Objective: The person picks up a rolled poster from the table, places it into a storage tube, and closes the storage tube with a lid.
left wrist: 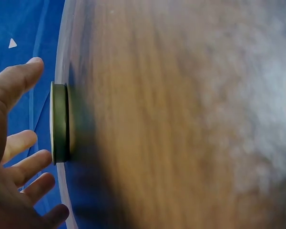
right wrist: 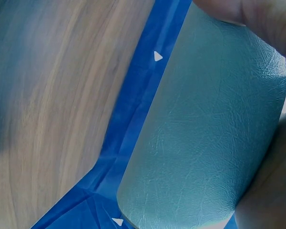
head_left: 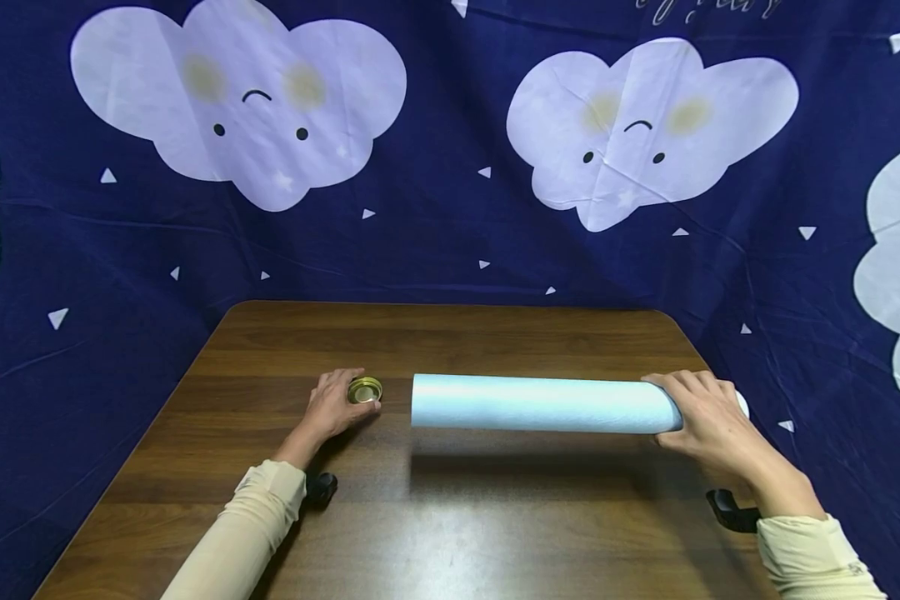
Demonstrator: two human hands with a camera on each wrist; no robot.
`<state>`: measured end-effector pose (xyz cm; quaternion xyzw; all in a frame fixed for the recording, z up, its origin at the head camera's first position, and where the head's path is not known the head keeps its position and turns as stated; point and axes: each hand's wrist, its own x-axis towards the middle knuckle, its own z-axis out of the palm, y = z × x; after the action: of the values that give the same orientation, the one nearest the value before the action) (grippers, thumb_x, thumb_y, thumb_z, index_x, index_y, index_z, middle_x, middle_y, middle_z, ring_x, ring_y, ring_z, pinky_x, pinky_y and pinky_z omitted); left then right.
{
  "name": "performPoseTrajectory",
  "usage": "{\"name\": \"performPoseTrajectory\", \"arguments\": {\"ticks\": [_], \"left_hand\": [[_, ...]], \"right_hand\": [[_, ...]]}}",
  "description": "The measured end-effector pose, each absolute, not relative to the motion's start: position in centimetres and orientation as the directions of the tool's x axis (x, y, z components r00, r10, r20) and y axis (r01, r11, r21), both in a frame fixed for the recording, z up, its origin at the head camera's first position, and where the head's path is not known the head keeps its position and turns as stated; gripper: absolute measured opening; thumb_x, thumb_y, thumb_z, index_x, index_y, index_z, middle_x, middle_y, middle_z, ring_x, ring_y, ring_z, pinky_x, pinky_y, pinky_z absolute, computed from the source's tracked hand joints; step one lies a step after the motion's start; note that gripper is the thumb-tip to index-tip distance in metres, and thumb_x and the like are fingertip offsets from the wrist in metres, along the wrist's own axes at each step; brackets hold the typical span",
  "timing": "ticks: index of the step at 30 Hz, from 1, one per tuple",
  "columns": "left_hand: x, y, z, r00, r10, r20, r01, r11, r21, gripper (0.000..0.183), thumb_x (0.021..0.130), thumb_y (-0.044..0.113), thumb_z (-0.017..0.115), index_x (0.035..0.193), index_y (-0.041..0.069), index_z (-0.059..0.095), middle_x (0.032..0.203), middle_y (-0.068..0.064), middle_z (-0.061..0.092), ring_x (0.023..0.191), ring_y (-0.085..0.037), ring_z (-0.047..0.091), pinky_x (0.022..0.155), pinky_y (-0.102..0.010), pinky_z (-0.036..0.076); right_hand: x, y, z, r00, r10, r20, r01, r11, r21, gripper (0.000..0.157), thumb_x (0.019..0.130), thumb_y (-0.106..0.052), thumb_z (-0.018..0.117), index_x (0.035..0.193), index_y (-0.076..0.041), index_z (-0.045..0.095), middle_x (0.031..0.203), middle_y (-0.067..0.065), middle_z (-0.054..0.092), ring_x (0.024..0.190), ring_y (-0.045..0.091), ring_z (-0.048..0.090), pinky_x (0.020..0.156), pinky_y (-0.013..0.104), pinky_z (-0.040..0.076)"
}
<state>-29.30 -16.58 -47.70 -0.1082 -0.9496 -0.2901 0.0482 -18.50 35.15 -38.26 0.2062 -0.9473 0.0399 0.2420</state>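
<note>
A small round gold-rimmed lid (head_left: 365, 391) lies on the table left of the middle; the left wrist view has the lid (left wrist: 60, 123) edge-on. Around its left side is my left hand (head_left: 339, 404), thumb and fingers spread, with a gap between the thumb and the lid in the left wrist view. A long light-blue roll (head_left: 532, 403) with a finely creased surface is gripped near its right end by my right hand (head_left: 708, 421). It is level above the table, its shadow below it. Close up, the right wrist view shows the roll (right wrist: 205, 119) under the thumb.
The brown wood-grain table (head_left: 450, 525) has rounded far corners. Behind it hangs a dark blue cloth (head_left: 450, 242) printed with clouds and small white triangles. Black wrist-worn pieces show by the left sleeve (head_left: 258, 508) and the right sleeve (head_left: 810, 554).
</note>
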Motion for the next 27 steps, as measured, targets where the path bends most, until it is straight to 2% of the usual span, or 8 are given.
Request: {"name": "performPoseTrajectory", "arguments": {"ticks": [3,9,16,27], "left_hand": [[-29.28,-16.67,-47.84,-0.97,0.176,0.165,0.239,0.799,0.552,0.071,0.077,0.037,0.074,0.134,0.003,0.046,0.136,-0.023,0.048,0.125,-0.04,0.038,0.096,-0.057,0.032],[-29.25,-17.05,-48.08,-0.96,0.176,0.219,0.271,0.784,0.558,0.075,0.075,0.05,0.072,0.13,0.005,0.049,0.129,-0.024,0.051,0.119,-0.04,0.04,0.091,-0.054,0.033],[-29.67,-17.14,-48.41,-0.971,0.182,0.157,0.239,0.8,0.551,0.072,0.076,0.036,0.074,0.133,0.002,0.047,0.136,-0.024,0.047,0.125,-0.041,0.038,0.096,-0.058,0.031],[-29.58,-16.97,-48.41,-0.977,0.172,0.127,0.213,0.813,0.542,0.073,0.076,0.036,0.075,0.133,0.001,0.046,0.139,-0.023,0.045,0.128,-0.04,0.036,0.098,-0.056,0.031]], "right_hand": [[-18.52,35.05,-38.27,-0.796,-0.372,0.477,-0.409,0.912,0.028,0.077,0.047,-0.025,0.087,0.116,-0.014,0.056,0.1,0.01,0.064,0.091,0.031,0.051,0.072,0.045,0.03],[-18.52,34.91,-38.27,-0.796,-0.374,0.476,-0.406,0.913,0.038,0.077,0.047,-0.025,0.086,0.116,-0.014,0.056,0.099,0.01,0.064,0.09,0.031,0.052,0.072,0.044,0.03],[-18.4,34.86,-38.33,-0.803,-0.369,0.468,-0.402,0.915,0.032,0.076,0.048,-0.025,0.086,0.117,-0.014,0.056,0.1,0.01,0.064,0.092,0.032,0.052,0.073,0.045,0.03],[-18.29,34.86,-38.37,-0.794,-0.376,0.478,-0.41,0.911,0.036,0.076,0.048,-0.025,0.085,0.117,-0.013,0.057,0.099,0.01,0.064,0.091,0.031,0.052,0.073,0.043,0.029]]}}
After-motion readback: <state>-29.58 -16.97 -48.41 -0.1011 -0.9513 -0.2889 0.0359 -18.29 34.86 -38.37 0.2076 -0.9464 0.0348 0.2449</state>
